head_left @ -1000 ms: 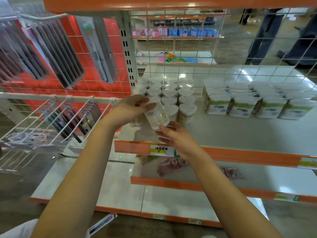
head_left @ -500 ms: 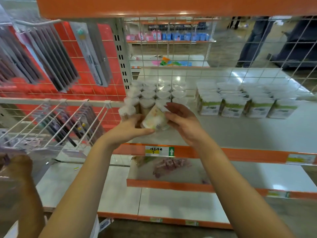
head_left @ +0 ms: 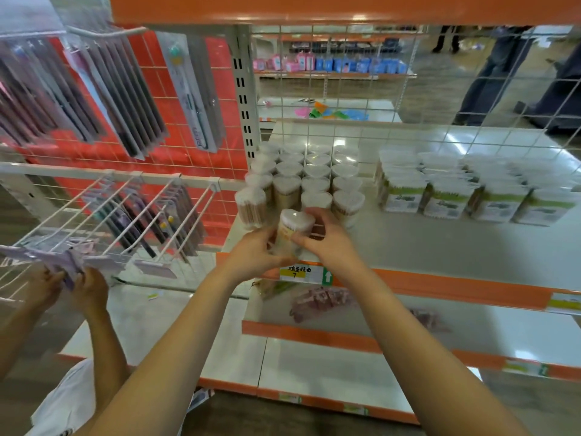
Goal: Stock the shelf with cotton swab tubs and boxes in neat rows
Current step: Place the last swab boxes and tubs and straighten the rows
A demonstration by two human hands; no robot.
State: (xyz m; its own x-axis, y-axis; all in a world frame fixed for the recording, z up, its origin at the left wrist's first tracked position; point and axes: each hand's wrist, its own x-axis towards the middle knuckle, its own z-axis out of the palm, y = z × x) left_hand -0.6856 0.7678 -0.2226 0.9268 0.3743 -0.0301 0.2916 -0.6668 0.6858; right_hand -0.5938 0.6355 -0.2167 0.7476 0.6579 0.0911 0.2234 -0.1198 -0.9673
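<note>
Fingers [head_left: 309, 239] of the right hand [head_left: 327, 243] and of the left hand [head_left: 254, 254] curl round one clear tub [head_left: 294, 229] of cotton swabs, clamped on its two sides. It stands nearly upright at the front edge of the shelf [head_left: 440, 247], long axis vertical, its pale lid facing up, the swabs inside standing on end. It sits just in front of the tub rows [head_left: 308, 177], clear tubs packed with swabs at the shelf's left end. To the right, apart from them, stand the boxes [head_left: 471, 190] with green-and-white labels, their print too blurred to read. On the orange shelf lip below the hands is a price tag [head_left: 301, 273] with handwritten characters, a "7" and a green arrow pointing up. At left, another person's hands [head_left: 67, 283] hold a purple packet at the wire hooks [head_left: 125, 215].
</note>
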